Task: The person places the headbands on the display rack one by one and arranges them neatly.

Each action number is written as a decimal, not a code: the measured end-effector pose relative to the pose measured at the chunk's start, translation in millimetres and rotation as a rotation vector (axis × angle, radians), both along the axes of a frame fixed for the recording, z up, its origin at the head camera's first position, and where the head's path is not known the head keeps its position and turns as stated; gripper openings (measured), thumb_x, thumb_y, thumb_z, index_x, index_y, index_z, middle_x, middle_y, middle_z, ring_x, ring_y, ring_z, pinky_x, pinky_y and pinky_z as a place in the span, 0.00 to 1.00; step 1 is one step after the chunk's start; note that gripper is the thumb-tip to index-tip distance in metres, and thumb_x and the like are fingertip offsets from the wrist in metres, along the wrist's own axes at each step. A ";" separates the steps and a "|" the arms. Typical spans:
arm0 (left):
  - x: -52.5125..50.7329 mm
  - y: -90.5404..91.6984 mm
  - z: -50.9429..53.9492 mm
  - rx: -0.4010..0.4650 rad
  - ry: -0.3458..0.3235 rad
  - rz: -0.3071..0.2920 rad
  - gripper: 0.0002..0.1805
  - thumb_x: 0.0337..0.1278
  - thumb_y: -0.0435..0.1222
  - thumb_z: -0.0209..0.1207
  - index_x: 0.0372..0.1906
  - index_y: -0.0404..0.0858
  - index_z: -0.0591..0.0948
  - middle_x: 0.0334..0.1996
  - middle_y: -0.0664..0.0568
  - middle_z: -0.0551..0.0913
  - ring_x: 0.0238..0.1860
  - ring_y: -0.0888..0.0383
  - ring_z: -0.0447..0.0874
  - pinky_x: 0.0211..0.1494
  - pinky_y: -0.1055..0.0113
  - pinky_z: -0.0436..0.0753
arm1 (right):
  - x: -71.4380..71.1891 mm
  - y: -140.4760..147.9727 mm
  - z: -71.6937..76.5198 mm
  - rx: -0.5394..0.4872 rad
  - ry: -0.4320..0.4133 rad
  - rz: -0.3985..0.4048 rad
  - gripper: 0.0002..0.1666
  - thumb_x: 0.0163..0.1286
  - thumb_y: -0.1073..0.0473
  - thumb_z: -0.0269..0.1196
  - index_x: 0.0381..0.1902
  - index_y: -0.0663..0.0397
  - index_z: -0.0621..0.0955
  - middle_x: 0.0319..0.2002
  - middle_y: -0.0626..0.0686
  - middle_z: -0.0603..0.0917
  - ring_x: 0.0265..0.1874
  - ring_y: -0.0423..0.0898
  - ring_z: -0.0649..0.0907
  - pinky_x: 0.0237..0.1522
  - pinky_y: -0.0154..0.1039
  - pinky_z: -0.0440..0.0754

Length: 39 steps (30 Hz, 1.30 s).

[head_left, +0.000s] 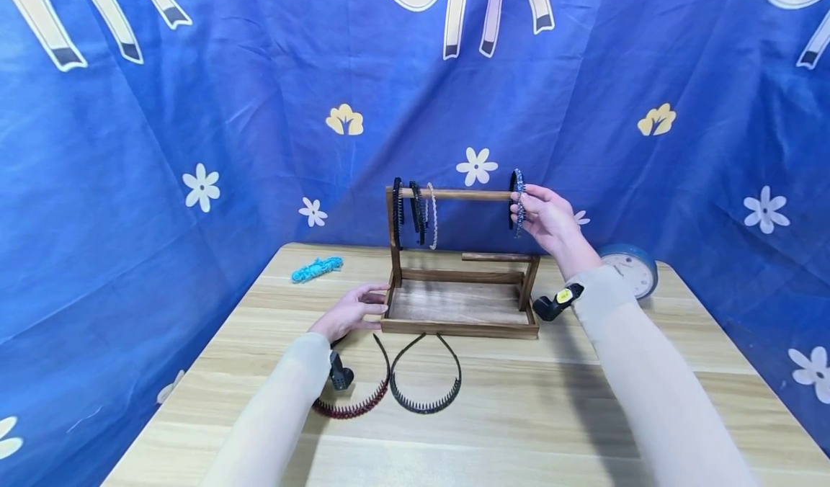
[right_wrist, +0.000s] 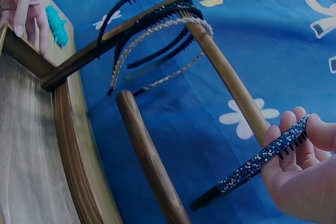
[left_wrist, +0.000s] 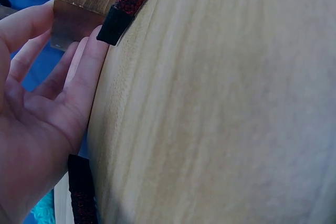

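My right hand (head_left: 551, 220) pinches a blue glittery headband (head_left: 519, 206) at the free end of the wooden stand's upper bar (head_left: 473, 195). In the right wrist view, thumb and fingers hold the blue headband (right_wrist: 262, 156) beside the bar's tip, fingers close to the wood. Several headbands, black ones and a pale beaded one (head_left: 433, 217), hang near the bar's left end. My left hand (head_left: 353, 310) touches the left side of the stand's tray (head_left: 460, 328), its fingers extended; in the left wrist view the fingertips of that hand (left_wrist: 52, 87) rest against the wooden corner (left_wrist: 84, 11).
A dark red headband (head_left: 353, 410) and a black headband (head_left: 426, 408) lie on the table in front of the stand. A turquoise hair band (head_left: 317, 269) lies at the back left. Behind my right wrist is a round clock-like object (head_left: 632, 269). A lower bar (head_left: 498, 257) extends above the tray.
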<state>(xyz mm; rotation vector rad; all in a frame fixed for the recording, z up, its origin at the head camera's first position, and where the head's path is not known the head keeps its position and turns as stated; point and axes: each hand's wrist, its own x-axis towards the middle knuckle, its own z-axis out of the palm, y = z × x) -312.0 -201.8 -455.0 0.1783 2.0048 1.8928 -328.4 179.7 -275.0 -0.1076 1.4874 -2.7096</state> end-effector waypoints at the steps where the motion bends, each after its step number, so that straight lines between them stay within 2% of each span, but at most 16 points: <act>1: -0.3 -0.2 -0.3 0.002 0.002 0.001 0.33 0.57 0.26 0.57 0.68 0.40 0.63 0.60 0.35 0.62 0.53 0.44 0.71 0.49 0.50 0.81 | -0.4 -3.5 0.2 0.004 0.003 -0.002 0.11 0.67 0.71 0.53 0.46 0.57 0.70 0.32 0.52 0.85 0.26 0.46 0.83 0.36 0.39 0.84; 15: -1.1 -0.2 -1.3 0.008 0.010 -0.004 0.33 0.56 0.26 0.58 0.67 0.40 0.63 0.60 0.35 0.63 0.54 0.42 0.70 0.49 0.50 0.81 | -6.3 -44.5 -9.1 0.032 0.008 0.009 0.09 0.68 0.71 0.52 0.45 0.57 0.72 0.31 0.53 0.85 0.25 0.45 0.83 0.40 0.42 0.84; 21: 1.0 -0.3 0.4 0.005 0.015 -0.001 0.33 0.56 0.26 0.58 0.68 0.39 0.63 0.60 0.35 0.62 0.54 0.42 0.70 0.49 0.50 0.81 | -8.5 -65.5 -14.0 0.056 0.027 0.013 0.12 0.69 0.71 0.52 0.49 0.60 0.70 0.34 0.54 0.83 0.26 0.45 0.83 0.44 0.43 0.82; 28: 1.0 -0.7 1.4 0.009 0.018 -0.003 0.33 0.55 0.25 0.58 0.67 0.40 0.63 0.60 0.35 0.63 0.55 0.42 0.70 0.49 0.51 0.81 | -9.9 -86.6 -22.8 0.015 0.089 0.039 0.12 0.66 0.70 0.55 0.48 0.63 0.72 0.37 0.59 0.82 0.26 0.46 0.83 0.38 0.41 0.84; 34: 1.2 -1.3 0.1 -0.003 0.027 -0.012 0.34 0.55 0.26 0.58 0.68 0.40 0.63 0.60 0.35 0.62 0.53 0.44 0.71 0.49 0.52 0.81 | -7.8 -99.1 -24.5 0.079 0.047 0.027 0.11 0.68 0.71 0.52 0.48 0.61 0.71 0.38 0.59 0.82 0.28 0.46 0.82 0.42 0.42 0.83; 39: 0.0 -1.8 -1.4 0.004 0.009 0.002 0.33 0.56 0.26 0.58 0.67 0.42 0.64 0.60 0.36 0.63 0.55 0.42 0.70 0.50 0.51 0.81 | -8.3 -102.5 -28.7 0.082 0.024 0.030 0.11 0.69 0.71 0.52 0.48 0.60 0.72 0.46 0.66 0.78 0.30 0.46 0.82 0.47 0.45 0.81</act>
